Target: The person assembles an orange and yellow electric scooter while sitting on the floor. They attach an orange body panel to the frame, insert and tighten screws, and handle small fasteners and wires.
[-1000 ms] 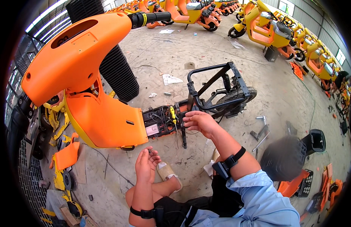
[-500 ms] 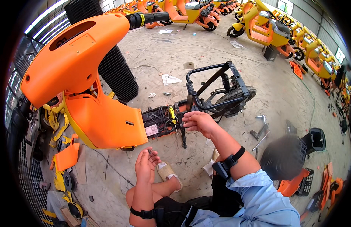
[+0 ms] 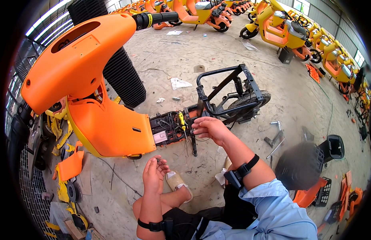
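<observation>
On a concrete workshop floor: one partly stripped scooter (image 3: 113, 104), orange front cowl and legshield on, black rear frame (image 3: 229, 94) bare, rear wheel (image 3: 249, 105) in place. Open floor compartment (image 3: 169, 128) amid the chassis, wiring and a small pale label showing.

Right hand (image 3: 209, 129): reaches to the edge of the compartment, fingers curled loosely beside a yellow-handled screwdriver (image 3: 181, 120) that stands in the wiring; whether it grips anything cannot be told.

Left hand (image 3: 153, 174): raised near the knee, well apart from the right, fingertips pinched on a small dark part (image 3: 158, 161), too small to identify.

Step judged in hand: work on the compartment's wiring or fasteners, a small piece kept aside. Next move, as a judgement, calls for a fine pinch and a steady reach among tight cables.

Nearby: loose metal tools (image 3: 275, 138) on the floor, black ribbed tyre (image 3: 121, 72) behind the cowl, rows of orange and yellow scooters (image 3: 289, 34) beyond.
</observation>
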